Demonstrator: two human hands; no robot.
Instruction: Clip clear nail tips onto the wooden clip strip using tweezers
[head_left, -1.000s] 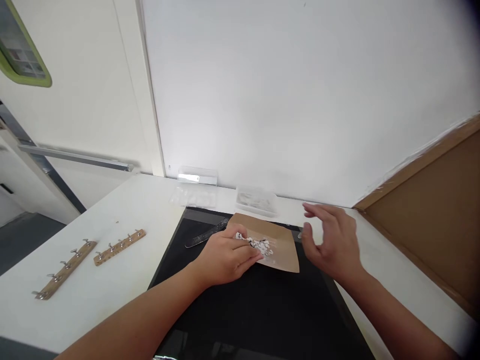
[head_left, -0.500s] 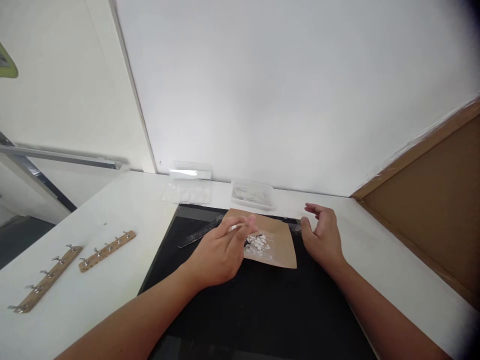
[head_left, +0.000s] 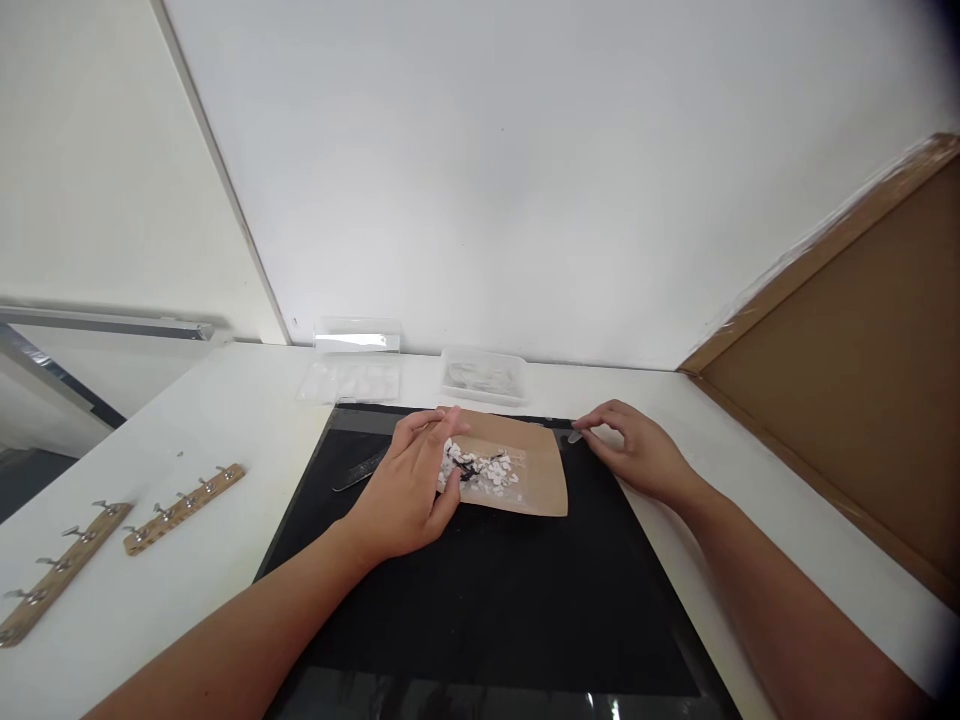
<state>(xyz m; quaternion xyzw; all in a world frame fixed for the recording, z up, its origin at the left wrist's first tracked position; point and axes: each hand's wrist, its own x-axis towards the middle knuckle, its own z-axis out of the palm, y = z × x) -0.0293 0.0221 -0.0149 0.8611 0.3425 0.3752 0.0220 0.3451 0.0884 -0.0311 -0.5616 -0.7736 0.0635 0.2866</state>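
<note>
A brown paper packet (head_left: 551, 480) with a clear window lies tilted on the black mat (head_left: 480, 600); white flakes and dark strands (head_left: 484, 470) show in its middle. Over the packet's left part is my left hand (head_left: 411, 488), its fingers spread and nothing visibly held. At the mat's upper right edge, my right hand (head_left: 637, 450) pinches a small clear oval piece (head_left: 574, 436) between thumb and fingertips. Partly behind my left hand, a dark speckled strip (head_left: 356, 472) rests on the mat.
Two wooden bars with metal wing screws, one nearer (head_left: 67, 570) and one farther (head_left: 184, 508), lie on the white table at left. Behind the mat stand an open clear case (head_left: 352, 380) and a clear box (head_left: 484, 376). A brown wood-framed board (head_left: 840, 350) rises at right.
My right hand has closed its fingertips on the small clear piece at the mat's edge. My left hand has opened its thumb away from its fingers. The whole view has shifted slightly.
</note>
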